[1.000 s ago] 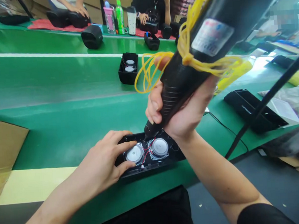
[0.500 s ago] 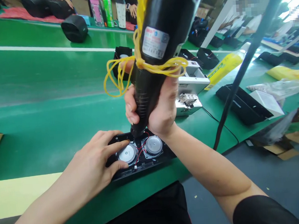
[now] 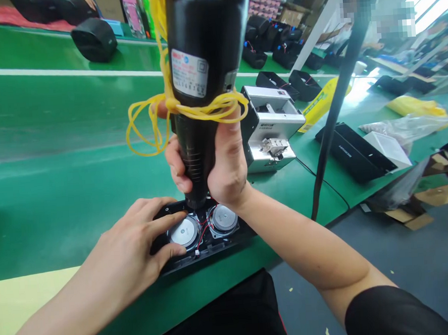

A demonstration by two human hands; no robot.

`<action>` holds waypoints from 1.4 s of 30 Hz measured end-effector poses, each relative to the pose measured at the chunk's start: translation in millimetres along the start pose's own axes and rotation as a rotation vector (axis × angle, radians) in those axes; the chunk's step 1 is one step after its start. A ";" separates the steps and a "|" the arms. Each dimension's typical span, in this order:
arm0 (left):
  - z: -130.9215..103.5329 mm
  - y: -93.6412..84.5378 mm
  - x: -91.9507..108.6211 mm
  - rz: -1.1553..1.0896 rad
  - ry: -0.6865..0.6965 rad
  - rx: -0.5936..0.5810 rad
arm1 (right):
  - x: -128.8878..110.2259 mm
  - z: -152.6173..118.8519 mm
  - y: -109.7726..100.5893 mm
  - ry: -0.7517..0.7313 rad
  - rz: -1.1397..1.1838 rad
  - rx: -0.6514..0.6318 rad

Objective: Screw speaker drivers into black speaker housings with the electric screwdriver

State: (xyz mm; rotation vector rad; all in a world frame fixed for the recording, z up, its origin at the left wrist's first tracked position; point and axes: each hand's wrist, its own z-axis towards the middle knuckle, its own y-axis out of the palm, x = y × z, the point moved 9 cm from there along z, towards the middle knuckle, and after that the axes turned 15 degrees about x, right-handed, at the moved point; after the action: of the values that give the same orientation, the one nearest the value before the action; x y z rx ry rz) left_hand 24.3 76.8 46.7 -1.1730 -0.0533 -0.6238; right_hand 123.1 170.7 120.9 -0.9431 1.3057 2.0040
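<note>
Wrapped around a black power screwdriver point(image 3: 197, 139) is my right hand point(image 3: 226, 167). Yellow cord point(image 3: 201, 110) is tied about the tool, whose tip points down into a black speaker housing point(image 3: 221, 246). Two round silver speakers, a left one point(image 3: 183, 232) and a right one point(image 3: 224, 218), sit in the housing with thin red wires between them. My left hand point(image 3: 144, 233) grips the housing's left end, thumb and forefinger at the left speaker's edge. The tool's very tip is hidden inside the housing.
Behind my right hand stands a silver machine point(image 3: 275, 129) with a cable. A black pole point(image 3: 334, 105) slants across the right side. Farther right lie a black box point(image 3: 355, 152) and a plastic bag point(image 3: 407, 123). A black speaker case point(image 3: 95, 40) rests at the back left.
The view has shifted, so the hands, tool and housing appear a little farther left. The screwdriver looks more upright, its tip still in the housing. Both grips are unchanged.
</note>
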 end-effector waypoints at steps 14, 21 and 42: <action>1.3 3.2 -6.6 0.029 -0.036 -0.057 | 10.1 -10.3 2.9 0.039 -0.064 -0.061; 2.4 1.6 -4.8 0.013 -0.029 -0.060 | 11.0 -15.6 4.8 0.070 -0.047 -0.110; 0.6 1.8 -5.7 -0.014 -0.016 -0.008 | -4.1 -14.9 5.6 0.043 0.026 -0.066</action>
State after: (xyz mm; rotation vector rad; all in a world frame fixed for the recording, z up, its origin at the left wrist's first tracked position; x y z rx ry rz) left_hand 20.6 80.2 43.4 -1.1863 -0.0728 -0.6280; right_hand 125.0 154.5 123.0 -1.0100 1.2884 2.0680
